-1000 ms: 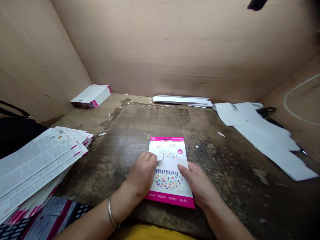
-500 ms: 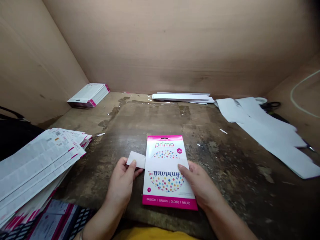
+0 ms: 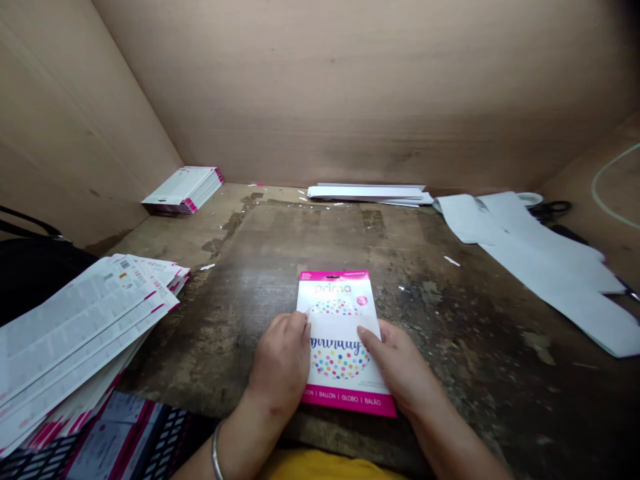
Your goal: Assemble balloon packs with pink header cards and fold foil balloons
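A flat balloon packet (image 3: pixel 345 363), white with pink bands and a dotted balloon picture, is held above the table's near side. A white paper strip (image 3: pixel 335 328) crosses its front and covers part of the picture. My right hand (image 3: pixel 400 360) grips the packet's right edge, thumb pressing on the strip and fingers behind. At the left edge, my left hand (image 3: pixel 283 353) is closed with curled fingers where the strip meets the edge. The strip's left end is hidden by that hand.
Printed cards (image 3: pixel 75 327) are piled at left, above a dark crate (image 3: pixel 165 433) holding packets. A packet stack (image 3: pixel 183 189) sits in the back left corner. Folded white strips (image 3: pixel 367 193) lie along the back wall, long white paper (image 3: pixel 540 260) and scissors (image 3: pixel 553 208) at right.
My left hand has moved right and turned over onto the packet's left edge. The strip's loose left end, visible before, is out of sight. My right hand keeps its grip.
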A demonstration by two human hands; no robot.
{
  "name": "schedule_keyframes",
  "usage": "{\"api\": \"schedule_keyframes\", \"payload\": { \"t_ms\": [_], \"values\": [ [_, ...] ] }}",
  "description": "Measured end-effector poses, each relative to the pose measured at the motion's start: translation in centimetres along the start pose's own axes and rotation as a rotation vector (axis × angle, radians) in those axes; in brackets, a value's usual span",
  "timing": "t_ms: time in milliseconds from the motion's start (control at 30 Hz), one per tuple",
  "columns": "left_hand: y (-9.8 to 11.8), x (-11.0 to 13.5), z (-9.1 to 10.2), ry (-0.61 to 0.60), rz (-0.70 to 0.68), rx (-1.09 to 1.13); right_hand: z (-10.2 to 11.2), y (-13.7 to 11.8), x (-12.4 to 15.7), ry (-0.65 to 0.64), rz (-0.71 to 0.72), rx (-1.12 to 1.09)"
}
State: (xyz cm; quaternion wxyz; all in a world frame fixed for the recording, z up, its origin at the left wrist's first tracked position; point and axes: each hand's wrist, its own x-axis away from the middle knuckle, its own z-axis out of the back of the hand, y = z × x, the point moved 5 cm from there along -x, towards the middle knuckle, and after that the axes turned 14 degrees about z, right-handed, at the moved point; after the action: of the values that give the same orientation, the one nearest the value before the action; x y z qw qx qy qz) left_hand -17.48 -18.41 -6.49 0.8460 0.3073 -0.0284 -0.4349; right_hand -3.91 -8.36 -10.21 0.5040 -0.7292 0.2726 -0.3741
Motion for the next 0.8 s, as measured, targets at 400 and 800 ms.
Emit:
{"api": "schedule_keyframes", "payload": {
  "t_ms": [400,800],
  "values": [
    [1.3,-0.1,-0.5,-0.020,-0.180,-0.383,0.2,-4.8,2.5,-0.131,0.696,1.503],
    [0.1,-0.4,0.6,0.032,-0.016,-0.045,-6.6,-2.0,2.6,-0.589,0.751,1.446]
  ]
}}
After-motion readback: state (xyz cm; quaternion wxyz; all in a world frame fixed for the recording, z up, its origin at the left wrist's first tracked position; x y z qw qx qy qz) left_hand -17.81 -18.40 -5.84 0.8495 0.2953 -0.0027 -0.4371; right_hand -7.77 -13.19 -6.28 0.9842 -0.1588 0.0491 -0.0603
